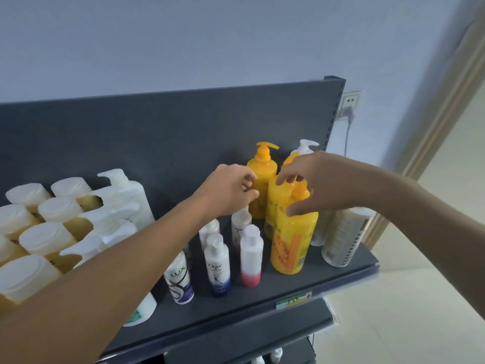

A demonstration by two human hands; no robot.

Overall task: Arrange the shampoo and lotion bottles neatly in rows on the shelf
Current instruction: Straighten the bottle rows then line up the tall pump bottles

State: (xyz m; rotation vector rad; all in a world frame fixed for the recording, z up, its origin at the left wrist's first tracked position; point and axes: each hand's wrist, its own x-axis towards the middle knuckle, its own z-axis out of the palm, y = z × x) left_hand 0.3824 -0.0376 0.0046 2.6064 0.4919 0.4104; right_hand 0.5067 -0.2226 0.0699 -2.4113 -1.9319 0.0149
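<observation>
Three yellow pump bottles stand in a line front to back on the dark shelf: front, middle, rear. My right hand reaches over them, fingertips on the middle bottle's top and thumb on the front bottle's shoulder, around its orange pump. My left hand has curled fingers against the rear bottle's left side; whether it holds anything is unclear. Below it stand small bottles: a Lux, a Dove, a pink-bottomed one.
White pump bottles and white-capped amber bottles fill the shelf's left. Grey-white bottles stand at the right edge. A white-pump yellow bottle stands against the back panel. A wall socket is behind; lower shelves are below.
</observation>
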